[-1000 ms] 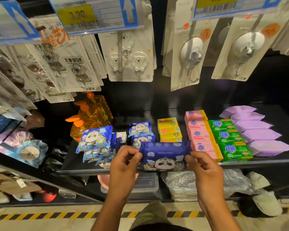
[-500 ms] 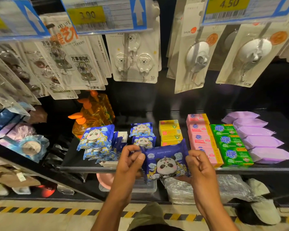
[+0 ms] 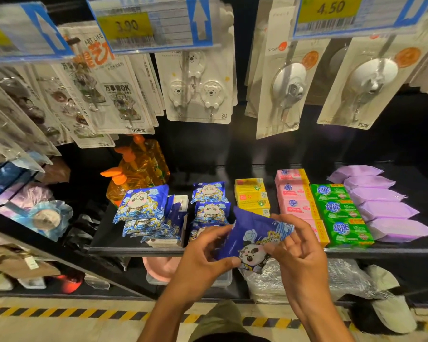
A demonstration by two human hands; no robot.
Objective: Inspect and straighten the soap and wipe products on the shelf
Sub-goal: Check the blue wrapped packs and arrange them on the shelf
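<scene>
Wipe pack (image 3: 251, 234) pinched between both hands (tilted).

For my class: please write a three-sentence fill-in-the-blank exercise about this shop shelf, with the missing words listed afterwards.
1. The left hand and right hand hold a blue pack printed with a ____.
2. Between the pink soaps and the purple packs lie the ____ soaps.
3. The price tag at top right reads ____.

Missing words: panda; green; 4.50
</scene>
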